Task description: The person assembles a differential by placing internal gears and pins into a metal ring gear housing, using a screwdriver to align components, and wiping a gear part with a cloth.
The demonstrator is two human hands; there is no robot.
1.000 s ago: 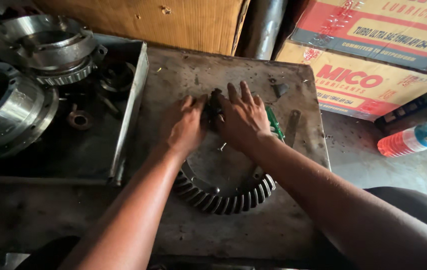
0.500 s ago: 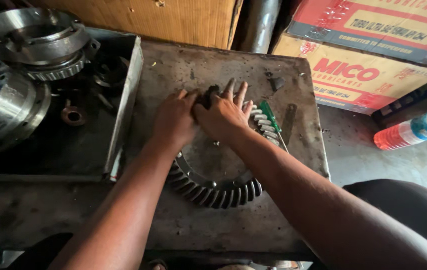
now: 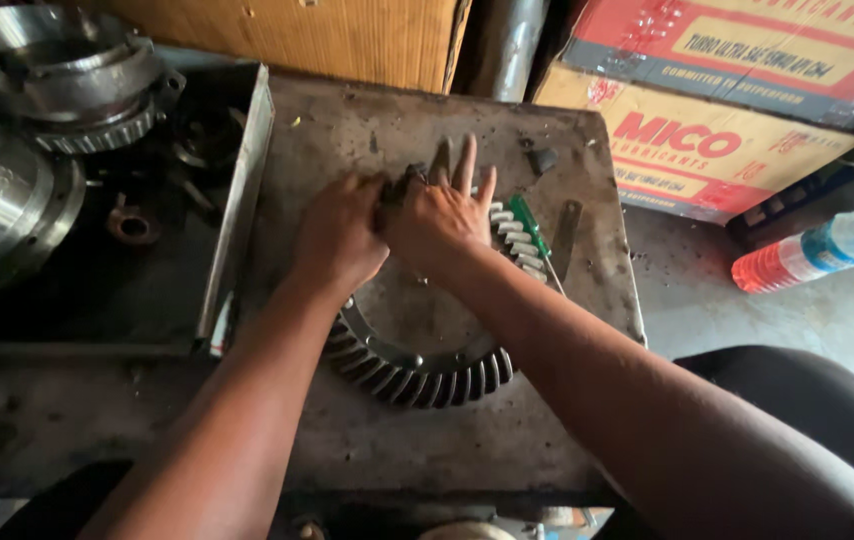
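Since the earlier frame both hands have slid slightly left, baring more gear teeth at centre right. The left hand [image 3: 339, 235] and right hand [image 3: 439, 218] press together on a small dark part [image 3: 409, 182] atop the ring gear [image 3: 417, 375], mid-frame on the steel table [image 3: 367, 130]; how tightly they grip, I cannot tell. A slip could drag knuckles across the teeth or knock the green screwdriver [image 3: 530, 225] away
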